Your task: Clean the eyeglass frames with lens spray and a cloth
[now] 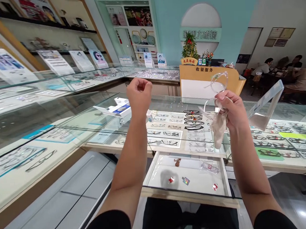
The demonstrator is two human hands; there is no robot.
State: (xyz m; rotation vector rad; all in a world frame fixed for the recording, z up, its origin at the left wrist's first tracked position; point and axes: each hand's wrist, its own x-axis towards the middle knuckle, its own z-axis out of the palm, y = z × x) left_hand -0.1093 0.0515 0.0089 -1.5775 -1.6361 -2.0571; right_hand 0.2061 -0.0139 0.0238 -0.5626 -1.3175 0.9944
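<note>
My right hand (232,107) is raised over the glass counter, pinching a pair of clear-framed eyeglasses (218,82) between thumb and fingers. One round rim stands above the fingers and the other hangs below left. A beige cloth (219,130) dangles from the same hand, bunched beneath the frame. My left hand (139,91) is held up to the left, apart from the eyeglasses. Its fingers are curled in against the thumb, and whatever may be between them is too small or hidden to name.
Below, a white drawer (157,154) is pulled out, with small tags and a plastic packet inside. Rows of eyeglasses (193,119) lie in the glass display counter (167,103). A white open box (119,109) and a tilted sign stand (267,102) rest on top. People sit at far right.
</note>
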